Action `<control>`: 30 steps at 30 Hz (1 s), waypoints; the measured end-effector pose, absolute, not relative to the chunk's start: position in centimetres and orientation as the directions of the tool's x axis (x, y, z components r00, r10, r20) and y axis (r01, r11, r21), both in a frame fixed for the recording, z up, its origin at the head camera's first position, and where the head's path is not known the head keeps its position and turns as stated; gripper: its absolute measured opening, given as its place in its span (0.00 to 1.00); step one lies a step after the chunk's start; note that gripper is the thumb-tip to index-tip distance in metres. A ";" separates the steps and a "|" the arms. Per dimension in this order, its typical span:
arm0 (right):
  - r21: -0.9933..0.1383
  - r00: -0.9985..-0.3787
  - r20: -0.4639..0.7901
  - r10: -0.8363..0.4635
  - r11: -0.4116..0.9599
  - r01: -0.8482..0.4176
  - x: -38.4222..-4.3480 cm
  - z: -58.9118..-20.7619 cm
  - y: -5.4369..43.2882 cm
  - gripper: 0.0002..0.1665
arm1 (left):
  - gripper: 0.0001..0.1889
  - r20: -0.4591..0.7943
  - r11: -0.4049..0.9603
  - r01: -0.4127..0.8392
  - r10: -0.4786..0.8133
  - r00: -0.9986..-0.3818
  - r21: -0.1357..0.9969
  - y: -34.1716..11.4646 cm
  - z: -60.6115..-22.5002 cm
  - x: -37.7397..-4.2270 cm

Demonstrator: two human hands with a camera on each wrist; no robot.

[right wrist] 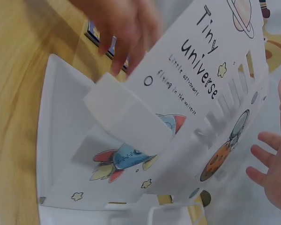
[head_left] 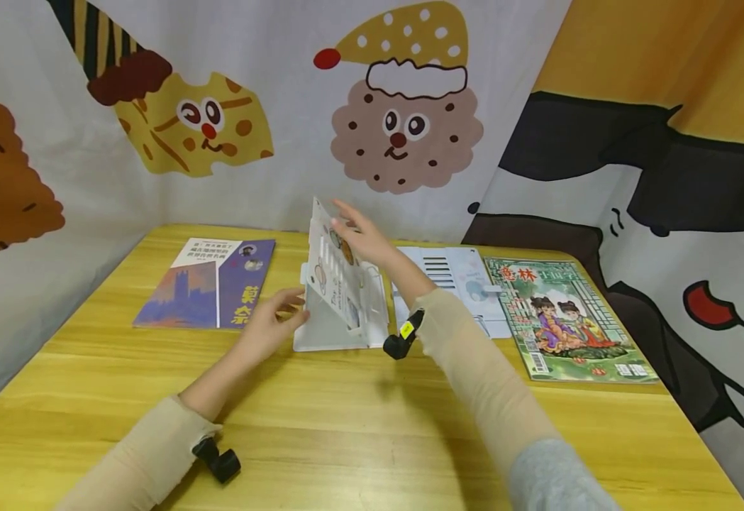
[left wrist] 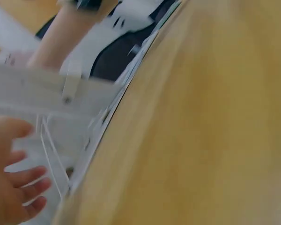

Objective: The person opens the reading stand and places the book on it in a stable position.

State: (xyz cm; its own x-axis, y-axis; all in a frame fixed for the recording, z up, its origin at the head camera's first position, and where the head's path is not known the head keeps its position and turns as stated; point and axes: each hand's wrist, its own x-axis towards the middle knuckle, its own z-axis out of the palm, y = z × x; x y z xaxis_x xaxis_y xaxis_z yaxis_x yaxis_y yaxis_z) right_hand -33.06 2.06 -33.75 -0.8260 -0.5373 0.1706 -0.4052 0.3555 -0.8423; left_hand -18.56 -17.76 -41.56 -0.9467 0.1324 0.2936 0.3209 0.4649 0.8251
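Note:
A white folding book stand stands on the table with its printed panel tilted up; the panel carries "Tiny universe" lettering, a rocket and planets. Beside the stand's left edge is my left hand, its fingers loosely bent with nothing between them. The left wrist view has that hand behind the panel, fingers spread. My right hand is at the upper right of the panel, fingers extended. From the right wrist, this hand appears apart from the panel, its fingers spread.
A purple book lies at the left of the wooden table. Right of the stand lies a pale blue, slotted folded stand, with a green illustrated magazine beside it. A cartoon-printed curtain hangs behind the table.

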 end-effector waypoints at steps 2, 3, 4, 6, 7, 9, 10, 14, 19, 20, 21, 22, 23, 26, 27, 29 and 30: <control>-0.839 -0.817 0.177 -0.549 0.349 -0.417 -33.4 -33.7 1.8 0.34 | 0.27 0.349 0.427 0.348 0.079 -0.934 0.834 -17.2 -40.8 -17.6; -0.838 -0.811 0.180 -0.557 0.344 -0.423 -33.5 -33.6 1.7 0.35 | 0.29 0.384 0.408 0.373 0.057 -0.921 0.833 -16.8 -40.3 -17.1; -0.836 -0.803 0.183 -0.567 0.340 -0.431 -33.6 -33.6 1.5 0.35 | 0.31 0.422 0.387 0.403 0.039 -0.906 0.829 -16.4 -39.9 -16.7; -0.829 -0.783 0.194 -0.590 0.328 -0.453 -33.7 -33.3 1.2 0.35 | 0.34 0.494 0.357 0.467 0.019 -0.869 0.809 -15.6 -39.1 -16.0; -0.827 -0.774 0.199 -0.601 0.321 -0.462 -33.8 -33.2 1.0 0.35 | 0.36 0.523 0.348 0.494 0.012 -0.852 0.797 -15.1 -38.7 -15.7; -0.819 -0.752 0.211 -0.624 0.307 -0.484 -33.7 -32.8 0.8 0.34 | 0.36 0.568 0.341 0.536 0.008 -0.823 0.772 -14.3 -37.9 -15.2; -0.814 -0.741 0.215 -0.636 0.302 -0.496 -33.6 -32.6 0.6 0.34 | 0.36 0.582 0.339 0.549 0.005 -0.813 0.764 -13.9 -37.4 -14.8; -0.807 -0.713 0.194 -0.674 0.304 -0.507 -32.7 -31.4 0.3 0.32 | 0.34 0.614 0.338 0.574 -0.013 -0.789 0.746 -12.9 -35.8 -13.8; -0.822 -0.721 0.165 -0.673 0.311 -0.478 -32.4 -31.4 0.0 0.31 | 0.33 0.646 0.358 0.599 -0.017 -0.763 0.716 -12.6 -36.6 -15.0; -0.820 -0.723 0.168 -0.670 0.312 -0.479 -32.7 -31.7 0.0 0.31 | 0.32 0.654 0.367 0.603 -0.018 -0.757 0.708 -12.6 -37.0 -15.4; -0.815 -0.727 0.167 -0.666 0.322 -0.481 -32.9 -32.0 0.0 0.31 | 0.31 0.659 0.373 0.605 -0.022 -0.752 0.703 -12.6 -37.3 -15.8; -0.809 -0.730 0.165 -0.663 0.332 -0.485 -33.2 -32.3 -0.1 0.31 | 0.30 0.662 0.377 0.605 -0.028 -0.749 0.701 -12.7 -37.6 -16.2; -0.804 -0.731 0.162 -0.663 0.341 -0.487 -33.5 -32.6 -0.1 0.31 | 0.29 0.665 0.379 0.607 -0.032 -0.746 0.699 -12.7 -37.8 -16.4; -0.794 -0.736 0.157 -0.659 0.359 -0.491 -33.8 -33.0 0.0 0.32 | 0.27 0.676 0.357 0.620 -0.044 -0.736 0.699 -13.0 -37.9 -16.6; -0.792 -0.736 0.158 -0.659 0.361 -0.493 -33.8 -33.0 0.0 0.32 | 0.27 0.680 0.348 0.626 -0.051 -0.731 0.698 -13.1 -38.0 -16.7; -0.786 -0.734 0.162 -0.659 0.363 -0.499 -33.8 -33.0 0.3 0.33 | 0.28 0.692 0.329 0.640 -0.063 -0.719 0.694 -13.5 -38.0 -16.7; -0.781 -0.735 0.165 -0.658 0.368 -0.505 -33.7 -33.0 0.5 0.33 | 0.28 0.699 0.322 0.647 -0.069 -0.712 0.691 -13.6 -37.9 -16.7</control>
State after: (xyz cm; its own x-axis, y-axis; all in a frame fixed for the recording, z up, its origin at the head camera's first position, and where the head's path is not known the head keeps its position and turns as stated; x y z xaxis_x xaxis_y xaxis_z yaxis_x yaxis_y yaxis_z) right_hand -33.74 0.47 -33.02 -0.7348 -0.6580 0.1648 -0.5049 0.3683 -0.7807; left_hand -16.67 -13.63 -37.86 -0.7118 -0.0690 0.6990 0.6472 0.3223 0.6909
